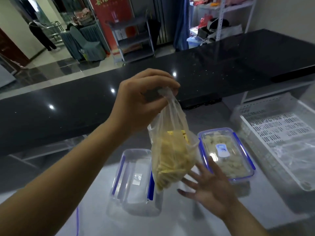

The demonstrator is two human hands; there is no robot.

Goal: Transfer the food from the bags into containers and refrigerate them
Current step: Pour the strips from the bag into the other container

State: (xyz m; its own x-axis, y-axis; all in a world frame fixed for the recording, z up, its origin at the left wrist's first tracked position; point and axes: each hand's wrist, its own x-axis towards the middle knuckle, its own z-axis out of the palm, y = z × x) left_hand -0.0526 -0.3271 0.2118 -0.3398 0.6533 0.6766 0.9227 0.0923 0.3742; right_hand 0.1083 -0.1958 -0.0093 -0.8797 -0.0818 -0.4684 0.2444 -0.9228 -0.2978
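Fingers of our left hand pinch the gathered neck of a thin clear plastic bag at the centre of the frame, so the bag hangs free above the pale grey worktop. Pale yellow strips of food fill the bag's lower half, and a brighter yellow piece shows near the top of the heap. Our right hand is spread flat with the fingers apart, gripping nothing; its fingertips reach the lower right side of the bag, though we cannot tell whether they touch the film.

Below the bag, at lower centre, lies a clear rectangular plastic container with blue clips. We cannot tell whether it is a tub or an upturned lid, and nothing shows inside it. The bag's bottom hangs in front of its right edge. Just right of the bag sits a second clear rectangular box with a blue-rimmed lid, closed over pale lumpy food, with a small white and blue label on the lid.

Along the right edge of the frame rests a white slotted plastic basket, well apart from the bag. Across the upper middle runs a glossy black stone counter, with metal shelving and a red banner beyond it.
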